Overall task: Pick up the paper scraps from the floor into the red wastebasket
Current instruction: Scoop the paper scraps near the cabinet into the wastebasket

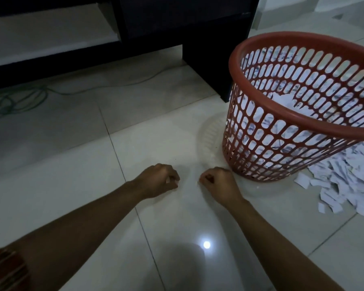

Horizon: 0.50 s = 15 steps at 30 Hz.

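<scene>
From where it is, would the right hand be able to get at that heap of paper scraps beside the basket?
Probably yes. The right hand is low at the red wastebasket's foot; the paper scraps lie further right, with bare floor between.

The red slotted plastic wastebasket (298, 114) and the heap of white paper scraps (349, 185) run off the right edge. Curled fingers hide whatever the left hand (159, 180) and right hand (218, 181) hold.
</scene>
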{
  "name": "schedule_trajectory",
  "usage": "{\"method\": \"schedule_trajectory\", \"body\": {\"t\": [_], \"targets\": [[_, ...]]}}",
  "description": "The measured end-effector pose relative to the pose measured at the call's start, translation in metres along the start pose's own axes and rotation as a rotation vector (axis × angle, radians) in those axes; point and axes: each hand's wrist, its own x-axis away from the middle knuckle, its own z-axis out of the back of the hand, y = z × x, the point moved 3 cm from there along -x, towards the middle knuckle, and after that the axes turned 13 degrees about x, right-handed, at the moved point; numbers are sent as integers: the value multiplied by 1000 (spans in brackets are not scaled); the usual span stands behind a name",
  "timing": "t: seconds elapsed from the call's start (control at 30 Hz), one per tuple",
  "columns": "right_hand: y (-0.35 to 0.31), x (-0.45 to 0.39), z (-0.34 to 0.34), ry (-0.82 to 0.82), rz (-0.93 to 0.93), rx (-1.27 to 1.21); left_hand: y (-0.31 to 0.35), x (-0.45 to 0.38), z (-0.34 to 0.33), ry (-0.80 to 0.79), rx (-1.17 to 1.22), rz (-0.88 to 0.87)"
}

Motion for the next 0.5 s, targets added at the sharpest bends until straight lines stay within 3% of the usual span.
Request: {"method": "schedule_trajectory", "body": {"t": [0.23,0.5], "targets": [[9,7,-13,-25,-24,-56,-15,1,-18,26,-18,-35],[4,10,-28,188,71,10,-19,1,-22,180,-22,-192]]}}
